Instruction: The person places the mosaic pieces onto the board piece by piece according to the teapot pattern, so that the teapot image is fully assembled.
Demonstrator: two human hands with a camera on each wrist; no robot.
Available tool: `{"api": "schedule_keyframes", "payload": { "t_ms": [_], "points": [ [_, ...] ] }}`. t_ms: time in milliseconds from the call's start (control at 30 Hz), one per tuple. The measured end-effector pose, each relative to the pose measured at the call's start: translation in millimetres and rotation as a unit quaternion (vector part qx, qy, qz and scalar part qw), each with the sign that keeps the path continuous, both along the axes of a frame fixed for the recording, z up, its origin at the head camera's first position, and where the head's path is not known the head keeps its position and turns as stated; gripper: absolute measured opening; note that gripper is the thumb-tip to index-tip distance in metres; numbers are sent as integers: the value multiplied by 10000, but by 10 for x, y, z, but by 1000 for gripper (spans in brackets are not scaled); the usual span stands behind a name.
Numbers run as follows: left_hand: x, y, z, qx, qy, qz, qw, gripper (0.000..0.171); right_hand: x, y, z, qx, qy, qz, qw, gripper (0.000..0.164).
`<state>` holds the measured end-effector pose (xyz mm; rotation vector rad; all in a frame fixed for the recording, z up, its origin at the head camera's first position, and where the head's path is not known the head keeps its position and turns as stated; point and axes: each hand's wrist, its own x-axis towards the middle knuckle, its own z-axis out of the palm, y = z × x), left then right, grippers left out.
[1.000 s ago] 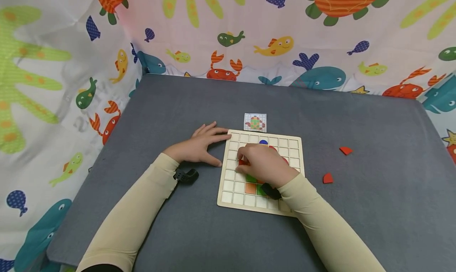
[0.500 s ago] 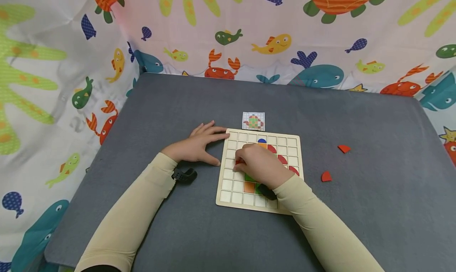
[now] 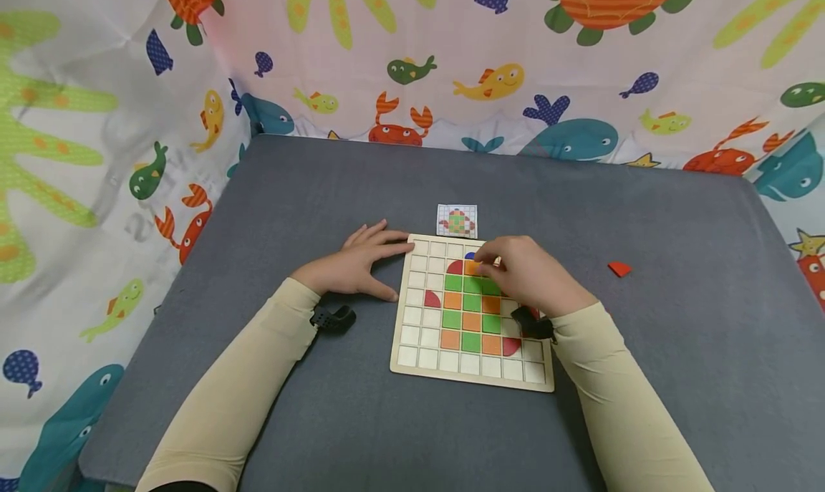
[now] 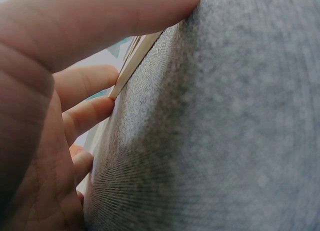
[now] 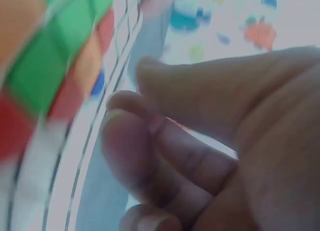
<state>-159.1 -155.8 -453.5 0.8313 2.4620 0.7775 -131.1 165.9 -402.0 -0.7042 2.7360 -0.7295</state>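
A wooden grid board [image 3: 420,336] lies on the table, with green and orange squares, red quarter-round pieces and a blue piece [image 3: 470,256] in its cells. One red quarter-round piece [image 3: 432,298] sits alone in a cell left of the coloured block. My left hand [image 3: 351,263] rests at the board's left edge, fingers spread and fingertips touching the rim; the left wrist view shows this board edge [image 4: 131,66]. Above the board's upper right part hovers my right hand [image 3: 525,271]. Its fingers [image 5: 127,146] are loosely curled towards the thumb, with no piece visible between them.
A small pattern card [image 3: 457,221] lies just behind the board. One loose red piece [image 3: 619,269] is on the grey table [image 3: 677,320] to the right. The right sleeve [image 3: 619,384] covers part of the table beside the board. A printed cloth [image 3: 580,62] hangs behind.
My right hand has left the red piece in its left cell and moved right and up across the board. The nearer loose red piece is now out of sight by the sleeve. My left hand stays put.
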Motion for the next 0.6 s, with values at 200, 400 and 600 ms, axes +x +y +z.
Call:
{"api": "schedule_keyframes", "payload": {
  "t_ms": [200, 400, 600],
  "points": [
    [5, -2, -9, -47, -3, 44, 10000, 96, -157, 403, -30, 154, -319, -684, 9970, 21],
    [-6, -8, -31, -25, -20, 54, 10000, 95, -240, 736, -43, 247, -418, -1084, 9929, 24],
    [-3, 4, -19, -13, -7, 29, 10000, 95, -269, 1131, -52, 403, -212, -1376, 9894, 24]
  ]
}}
